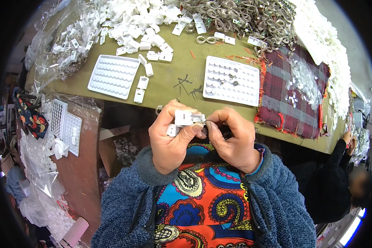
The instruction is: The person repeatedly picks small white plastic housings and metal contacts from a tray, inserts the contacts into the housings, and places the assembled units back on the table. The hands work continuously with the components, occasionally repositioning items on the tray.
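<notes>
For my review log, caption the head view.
Left hand holding a rectangular white plastic case, right hand at its end.

Cloth (283,109) on table (169,78) — tray (235,94) just left (cables (244,18) behind)

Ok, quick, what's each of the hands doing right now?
Left hand: closed, holding a white case.
Right hand: closed in a pinch; can't tell on what.

At mid-frame the left hand (167,142) holds a small white plastic case (183,118) — the right hand (233,138) pinches its right end. Above right, a white scalloped tray (229,99) bears small round dark pieces (235,83). White plastic cases (128,16) heap at upper left — tangled greyish cords (239,16) fill the top centre-right.
</notes>
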The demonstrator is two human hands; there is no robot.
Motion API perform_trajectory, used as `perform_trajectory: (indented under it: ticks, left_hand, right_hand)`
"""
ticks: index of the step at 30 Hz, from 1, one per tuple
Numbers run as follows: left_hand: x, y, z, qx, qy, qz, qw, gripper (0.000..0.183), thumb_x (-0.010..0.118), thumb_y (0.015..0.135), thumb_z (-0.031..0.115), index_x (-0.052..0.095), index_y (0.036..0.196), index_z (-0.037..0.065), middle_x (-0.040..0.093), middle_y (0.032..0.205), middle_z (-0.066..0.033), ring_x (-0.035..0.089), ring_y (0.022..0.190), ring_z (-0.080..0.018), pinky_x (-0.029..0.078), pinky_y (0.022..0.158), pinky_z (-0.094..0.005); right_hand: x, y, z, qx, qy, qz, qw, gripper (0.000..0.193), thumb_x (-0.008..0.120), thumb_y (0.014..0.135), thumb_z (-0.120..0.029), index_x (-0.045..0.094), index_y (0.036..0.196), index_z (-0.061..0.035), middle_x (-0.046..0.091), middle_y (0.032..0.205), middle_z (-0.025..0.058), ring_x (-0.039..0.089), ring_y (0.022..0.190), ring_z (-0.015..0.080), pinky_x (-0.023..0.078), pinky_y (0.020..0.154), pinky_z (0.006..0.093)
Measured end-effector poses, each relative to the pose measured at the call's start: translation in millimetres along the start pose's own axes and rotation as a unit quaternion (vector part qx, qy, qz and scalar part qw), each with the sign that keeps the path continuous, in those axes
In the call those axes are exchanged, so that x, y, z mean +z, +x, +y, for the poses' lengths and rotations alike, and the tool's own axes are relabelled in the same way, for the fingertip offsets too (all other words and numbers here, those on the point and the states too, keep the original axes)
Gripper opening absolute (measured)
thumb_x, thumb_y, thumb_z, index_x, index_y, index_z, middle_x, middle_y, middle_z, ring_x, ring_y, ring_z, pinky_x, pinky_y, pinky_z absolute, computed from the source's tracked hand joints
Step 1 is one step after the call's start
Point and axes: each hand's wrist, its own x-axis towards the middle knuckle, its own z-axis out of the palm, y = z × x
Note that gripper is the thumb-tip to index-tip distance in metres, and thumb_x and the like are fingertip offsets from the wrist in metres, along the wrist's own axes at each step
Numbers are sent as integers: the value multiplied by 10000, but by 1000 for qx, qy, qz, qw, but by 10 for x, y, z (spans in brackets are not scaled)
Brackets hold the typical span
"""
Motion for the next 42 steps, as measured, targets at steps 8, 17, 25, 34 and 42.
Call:
perform_trajectory:
  ticks: [8,17,25,34,42]
  left_hand:
    - [-29,18,-40,-127,-208,-46,969,342,674,962,173,561,1204,-40,640,1043,-162,629,699,-152,554,537,-258]
    - [-34,17,-67,-202,-263,-45,942,267,619,989,108,551,1214,-18,675,1043,-200,674,742,-177,603,619,-298]
    - [-10,-3,-24,-203,-50,-48,977,167,685,922,-5,639,1075,-55,712,930,-129,714,783,-172,609,702,-284]
    - [-52,115,-16,-223,-137,-54,964,215,681,935,56,591,1106,-37,695,970,-227,712,746,-229,631,705,-358]
    - [-82,236,-38,-246,-158,-50,955,190,664,946,26,596,1105,-52,708,988,-196,710,770,-197,616,722,-327]
  right_hand:
    - [-109,-36,6,234,343,-62,908,111,653,969,-61,596,932,27,668,834,44,606,691,53,490,581,203]
    - [-179,-20,-17,-100,-100,60,988,148,709,808,69,673,944,23,680,914,123,678,820,231,534,724,299]
    - [-130,2,7,-104,-70,15,992,161,725,771,38,602,858,-20,612,773,147,627,682,335,504,596,400]
    - [-480,304,218,-45,-230,153,960,82,735,828,9,690,892,31,669,805,128,663,707,211,515,640,309]
    - [-433,454,471,14,-270,104,957,122,737,830,3,701,946,24,640,840,124,629,684,235,504,629,323]
